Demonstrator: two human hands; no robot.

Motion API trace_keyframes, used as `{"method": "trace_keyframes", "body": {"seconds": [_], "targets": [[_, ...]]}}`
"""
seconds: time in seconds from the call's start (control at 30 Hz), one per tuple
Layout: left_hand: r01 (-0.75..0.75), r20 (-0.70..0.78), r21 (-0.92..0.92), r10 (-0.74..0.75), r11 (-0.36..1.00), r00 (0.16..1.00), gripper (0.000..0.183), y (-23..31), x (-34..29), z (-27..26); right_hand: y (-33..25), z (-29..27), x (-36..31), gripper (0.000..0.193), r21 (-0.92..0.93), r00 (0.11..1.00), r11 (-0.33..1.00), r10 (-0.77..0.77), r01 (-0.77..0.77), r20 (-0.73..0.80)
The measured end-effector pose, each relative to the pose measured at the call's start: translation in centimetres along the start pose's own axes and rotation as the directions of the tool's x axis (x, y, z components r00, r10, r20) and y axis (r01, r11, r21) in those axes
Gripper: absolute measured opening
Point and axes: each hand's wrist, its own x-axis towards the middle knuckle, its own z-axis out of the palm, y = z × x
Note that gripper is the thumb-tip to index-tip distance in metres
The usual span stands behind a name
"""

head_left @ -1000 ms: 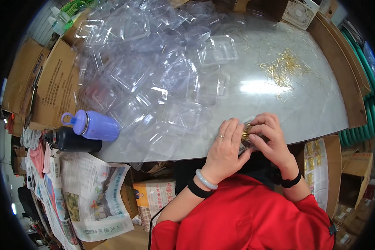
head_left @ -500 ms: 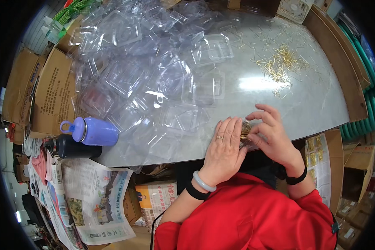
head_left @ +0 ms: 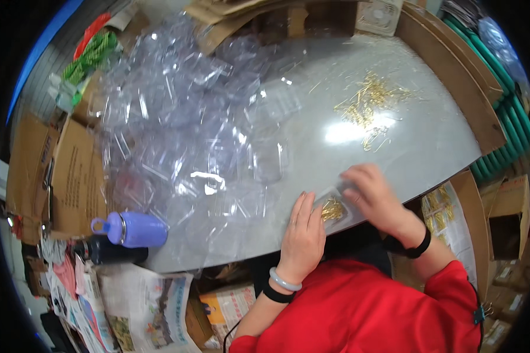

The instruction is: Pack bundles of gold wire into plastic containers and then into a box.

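Near the table's front edge lies a clear plastic case with a bunch of gold wire hooks in it. My left hand rests along the case's left side, fingers stretched out and close together. On the other side, my right hand hovers by the case, its thumb and fingers apart and somewhat blurred, with nothing visible in them. Further back on the table is a loose pile of gold hooks. A large heap of clear plastic cases covers the table's left half.
A purple bottle and a black bottle lie at the left edge. Cardboard boxes stand beyond them. A cardboard rim borders the right side, and a white fan stands at the back. At lower right, a box holds bagged gold hooks.
My left hand has slid left off the hooks, which now show in the case. My right fingers have drawn away from the bunch. The whole view has shifted and tilted.
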Motion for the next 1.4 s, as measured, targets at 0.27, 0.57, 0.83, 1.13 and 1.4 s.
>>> {"method": "trace_keyframes", "body": {"seconds": [0.27,0.57,0.83,1.13,1.4], "targets": [[-0.067,0.008,0.108,0.066,0.992,0.998,0.039,1.0,0.7,0.8,10.9,-4.1,6.4,0.082,-0.536,0.931,0.844,0.218,-0.029,0.291],[0.033,-0.055,0.267,-0.019,0.963,0.998,0.051,-0.5,0.7,-0.8,6.8,-1.5,2.4,0.078,-0.527,0.915,0.85,0.196,0.021,0.353],[-0.165,-0.179,0.213,0.204,0.963,0.962,0.031,1.9,-2.6,-0.7,5.9,-1.2,-1.2,0.064,-0.408,0.968,0.909,0.023,0.084,0.249],[-0.141,0.038,0.196,0.136,0.971,0.99,0.033,1.6,1.0,1.5,6.1,-0.7,0.2,0.05,-0.146,0.989,0.988,0.065,-0.045,0.136],[-0.05,0.022,0.238,0.046,0.97,0.999,0.051,0.7,3.2,2.9,5.2,-0.9,-0.5,0.044,-0.137,0.934,0.939,-0.281,0.315,0.221]]}}
